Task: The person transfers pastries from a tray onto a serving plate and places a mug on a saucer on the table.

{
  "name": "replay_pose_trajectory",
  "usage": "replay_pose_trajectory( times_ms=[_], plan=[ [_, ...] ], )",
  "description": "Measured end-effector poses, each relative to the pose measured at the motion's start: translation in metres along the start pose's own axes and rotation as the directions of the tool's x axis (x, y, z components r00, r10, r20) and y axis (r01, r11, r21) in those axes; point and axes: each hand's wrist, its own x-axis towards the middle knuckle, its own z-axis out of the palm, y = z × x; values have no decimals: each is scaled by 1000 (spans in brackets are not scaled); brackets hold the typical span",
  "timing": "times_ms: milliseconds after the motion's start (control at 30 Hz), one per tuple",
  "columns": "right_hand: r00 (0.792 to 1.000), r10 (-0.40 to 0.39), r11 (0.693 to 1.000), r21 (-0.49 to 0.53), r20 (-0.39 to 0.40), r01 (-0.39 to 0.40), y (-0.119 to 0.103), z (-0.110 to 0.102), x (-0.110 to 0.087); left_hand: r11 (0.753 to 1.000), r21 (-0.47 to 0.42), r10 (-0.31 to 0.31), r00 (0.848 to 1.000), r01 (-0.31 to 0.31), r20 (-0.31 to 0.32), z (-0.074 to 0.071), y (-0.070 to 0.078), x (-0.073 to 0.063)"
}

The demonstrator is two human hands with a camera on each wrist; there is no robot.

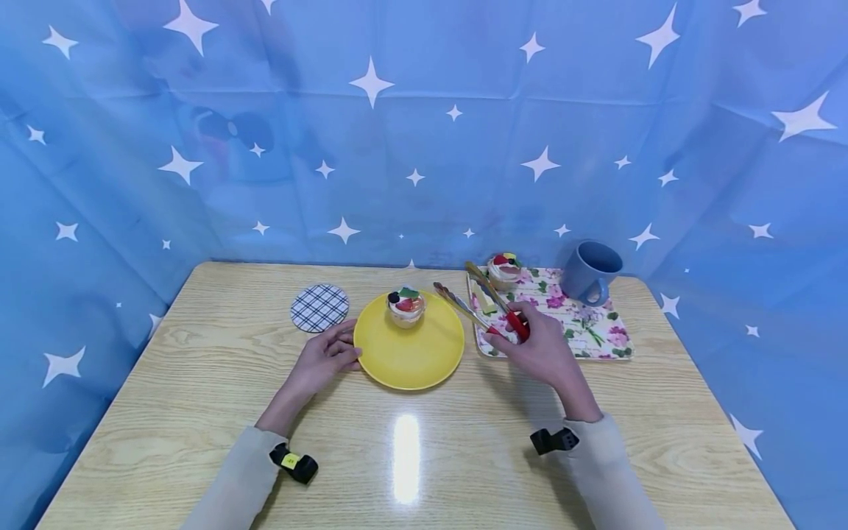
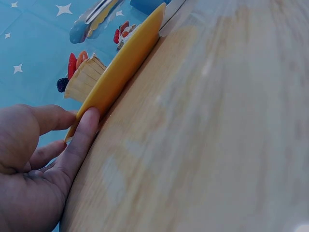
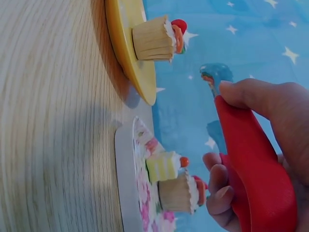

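Within right fingers (image 3: 221, 199), tongs (image 3: 253, 162), seemingly above tray's edge (image 3: 126, 181)

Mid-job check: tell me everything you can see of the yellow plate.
The yellow plate is round and shallow, smooth with a faint sheen; its material is unclear. It lies flat on the wood-grain table, between the checked coaster and the floral tray, apart from the tray. One fruit-topped cupcake stands upright on it, toward the far rim. The left hand pinches its left rim between thumb and fingers.
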Motion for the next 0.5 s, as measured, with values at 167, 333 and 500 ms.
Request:
replay_pose_trajectory(
  times_ms=[167,333,500],
  plan=[
    [1000,21,1000,-4,5,-21,3,-2,-1,1000,0,1,1000,-1,-1,0,-1,0],
    [999,44,999,-16,4,-44,7,-5,-1,1000,4,2,1000,-2,-2,0,-1,0],
    [997,74,997,-2,11,-74,12,-8,-2,1000,-4,4,1000,-4,2,0,-1,0]
  ],
)
